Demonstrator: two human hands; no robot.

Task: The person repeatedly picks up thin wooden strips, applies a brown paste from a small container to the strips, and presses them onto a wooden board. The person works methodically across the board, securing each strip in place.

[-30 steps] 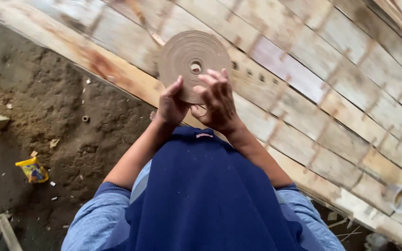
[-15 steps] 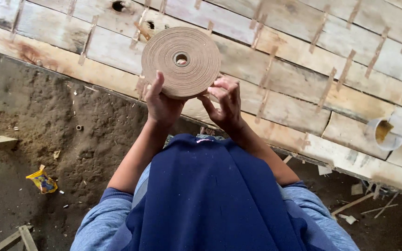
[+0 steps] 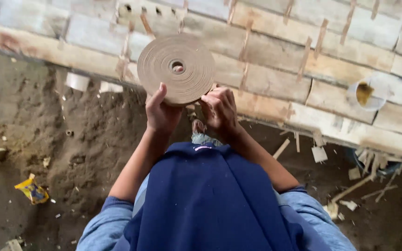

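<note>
Pale wooden planking point(image 3: 275, 88) is filling the background above a dirt floor point(image 3: 47, 139). Left hand point(image 3: 161, 114) is clasping the lower rim of a flat brown coiled roll of thin strip point(image 3: 178, 69), held up at chest level, thumb on its face. Right hand point(image 3: 219, 110) is pinching at the roll's lower right edge, seemingly working the strip's end, so a steady roll looks needed. A yellow wrapper point(image 3: 32, 190) is lying well apart.

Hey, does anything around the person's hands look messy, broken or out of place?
Yes. Wood scraps and splinters litter the dirt floor, and a crumpled yellow wrapper lies there. The brown tape roll in the left hand and right hand looks intact.
</note>
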